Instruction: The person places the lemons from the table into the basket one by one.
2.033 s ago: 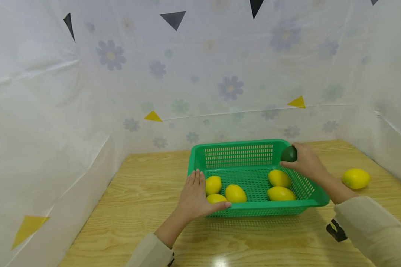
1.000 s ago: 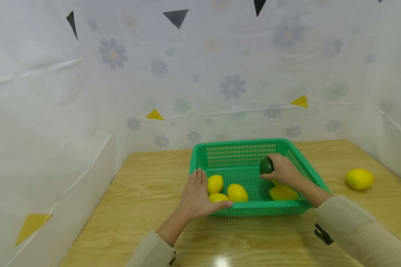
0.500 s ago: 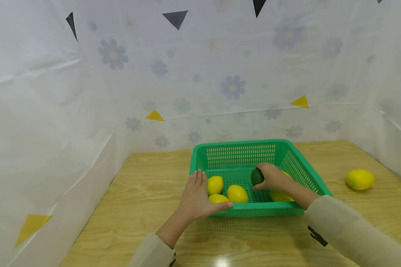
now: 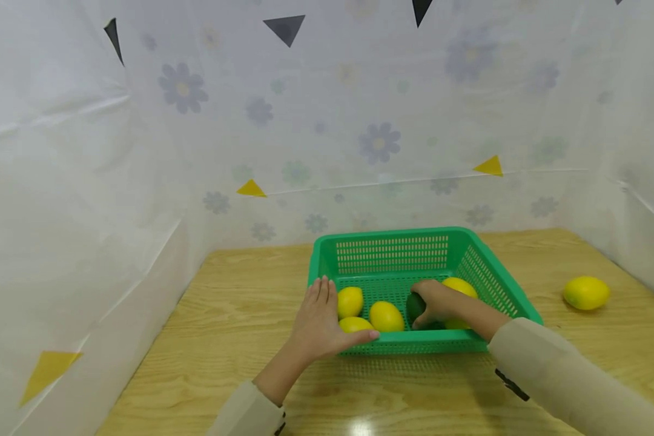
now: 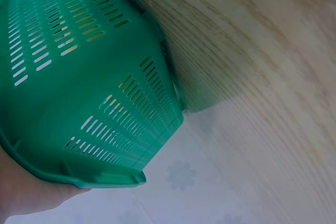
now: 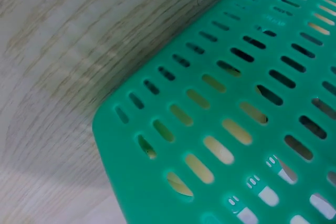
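My right hand [image 4: 438, 301] reaches down inside the green plastic basket [image 4: 392, 233] and grips a dark green avocado [image 4: 414, 307] low over its slotted floor. Straight fingers of my left hand [image 4: 318, 321] rest on the basket's front left corner, its thumb lying along the front rim. Beside that hand, inside the basket, sit three lemons, among them an upright lemon [image 4: 350, 302] and a nearer lemon [image 4: 386, 317]. Right of the avocado, my right hand and wrist partly cover a back lemon [image 4: 460, 287] and a front lemon [image 4: 456, 324]. The right wrist view shows only the basket's outer wall [image 6: 118, 156].
One more lemon [image 4: 586, 293] lies on the wooden table [image 4: 240, 303] to the right of the basket. White sheeting [image 4: 327, 121] with flower prints and small triangles encloses the table at the back and both sides.
My right hand has carried the avocado from over the basket's right rim leftward and down near its floor, beside the lemons. The left hand stays on the corner.
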Motion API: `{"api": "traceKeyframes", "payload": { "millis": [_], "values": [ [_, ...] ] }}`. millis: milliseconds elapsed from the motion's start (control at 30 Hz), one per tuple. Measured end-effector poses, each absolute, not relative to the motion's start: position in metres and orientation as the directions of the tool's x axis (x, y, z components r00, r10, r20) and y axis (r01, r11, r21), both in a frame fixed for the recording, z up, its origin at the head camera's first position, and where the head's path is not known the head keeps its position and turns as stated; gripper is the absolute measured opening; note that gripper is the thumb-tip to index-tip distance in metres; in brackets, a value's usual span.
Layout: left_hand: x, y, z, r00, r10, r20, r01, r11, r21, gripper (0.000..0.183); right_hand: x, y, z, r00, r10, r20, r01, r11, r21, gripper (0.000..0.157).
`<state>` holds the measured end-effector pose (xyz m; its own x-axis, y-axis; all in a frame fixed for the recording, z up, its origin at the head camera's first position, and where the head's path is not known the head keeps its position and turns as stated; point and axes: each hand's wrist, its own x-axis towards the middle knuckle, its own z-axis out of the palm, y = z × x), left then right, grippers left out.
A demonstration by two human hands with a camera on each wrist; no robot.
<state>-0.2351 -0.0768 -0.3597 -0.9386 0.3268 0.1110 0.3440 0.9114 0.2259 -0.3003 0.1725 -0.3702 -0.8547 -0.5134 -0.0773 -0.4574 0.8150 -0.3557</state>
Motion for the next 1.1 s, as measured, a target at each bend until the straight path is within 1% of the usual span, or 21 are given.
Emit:
{"api": "traceKeyframes", "payload": {
  "millis": [233, 400, 567, 700, 833, 1000, 1100],
  "values": [
    [-0.235, -0.078, -0.362, -0.935, 0.332, 0.124, 0.352, 0.909, 0.221, 0.116, -0.299, 0.173, -0.369, -0.856, -0.504, -0.115, -0.439, 0.825, -0.355, 0.072],
    [-0.235, -0.078, -0.362, -0.936, 0.329, 0.123, 0.349, 0.91, 0.224, 0.115, -0.299, 0.179, -0.367, -0.852, -0.516, -0.087, -0.453, 0.81, -0.372, 0.075],
    [-0.235, -0.078, -0.362, -0.936, 0.33, 0.123, 0.35, 0.91, 0.222, 0.114, -0.301, 0.187, -0.361, -0.836, -0.545, 0.054, -0.526, 0.77, -0.36, 0.063],
    [-0.235, -0.078, -0.362, -0.935, 0.332, 0.121, 0.352, 0.911, 0.217, 0.114, -0.299, 0.195, -0.356, -0.827, -0.528, 0.193, -0.561, 0.764, -0.319, 0.054],
    [-0.235, -0.078, -0.362, -0.935, 0.332, 0.123, 0.352, 0.91, 0.219, 0.114, -0.297, 0.205, -0.353, -0.828, -0.48, 0.29, -0.554, 0.779, -0.294, 0.049],
    [-0.235, -0.078, -0.361, -0.935, 0.331, 0.124, 0.351, 0.911, 0.216, 0.114, -0.298, 0.22, -0.35, -0.837, -0.414, 0.358, -0.518, 0.809, -0.277, 0.048],
    [-0.235, -0.078, -0.361, -0.936, 0.33, 0.121, 0.35, 0.911, 0.217, 0.114, -0.298, 0.228, -0.349, -0.841, -0.368, 0.397, -0.495, 0.82, -0.288, 0.047]
  ]
}}
